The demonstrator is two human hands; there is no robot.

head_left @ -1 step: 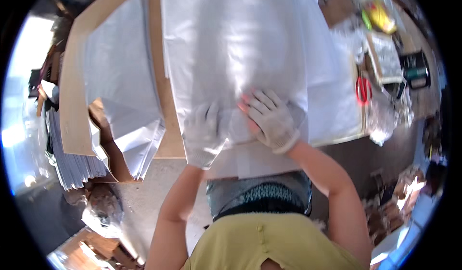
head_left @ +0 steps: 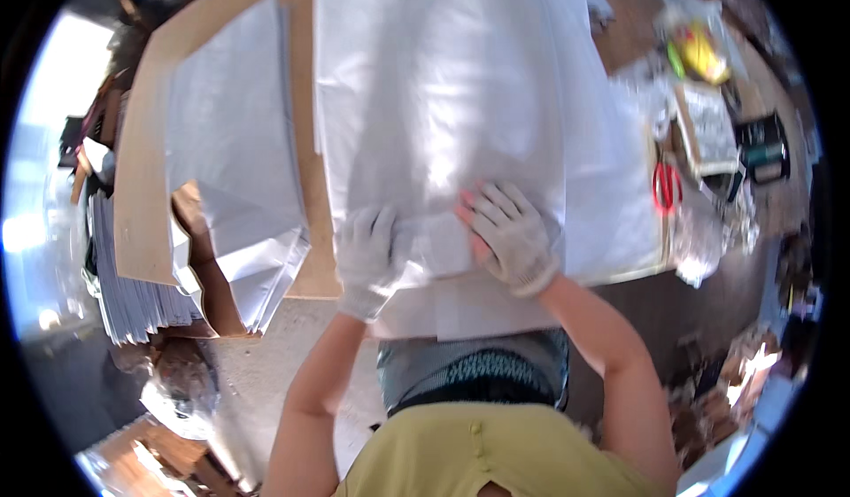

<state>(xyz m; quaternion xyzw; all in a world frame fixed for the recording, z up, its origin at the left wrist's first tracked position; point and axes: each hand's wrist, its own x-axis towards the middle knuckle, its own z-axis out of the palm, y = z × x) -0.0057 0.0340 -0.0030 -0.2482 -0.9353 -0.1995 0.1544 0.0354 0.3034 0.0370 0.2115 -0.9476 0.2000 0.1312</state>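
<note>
A large, shiny white sheet (head_left: 416, 81) stretches over the table before me, with a folded band (head_left: 469, 298) along its near edge. My left hand (head_left: 367, 258), in a whitish knit glove, lies flat on the left part of the sheet near the fold. To its right, my right hand (head_left: 513, 236) presses flat on the same sheet, fingers stretched out. Its glove leaves the thumb and a fingertip bare. Neither hand grips anything. Whether the sheet is one layer or several, I cannot tell.
A stack of folded white sheets (head_left: 235, 116) lies to the left, above an open brown carton (head_left: 208, 258). On the right are red-handled scissors (head_left: 666, 187), clear plastic wrap (head_left: 695, 249), a yellow packet (head_left: 701, 54) and a dark box (head_left: 763, 147). The wooden table's edge (head_left: 314, 297) runs nearby.
The whole view has shifted slightly. My right hand has slid a little to the right, away from the left one, and both hands sit slightly nearer to me in the picture.
</note>
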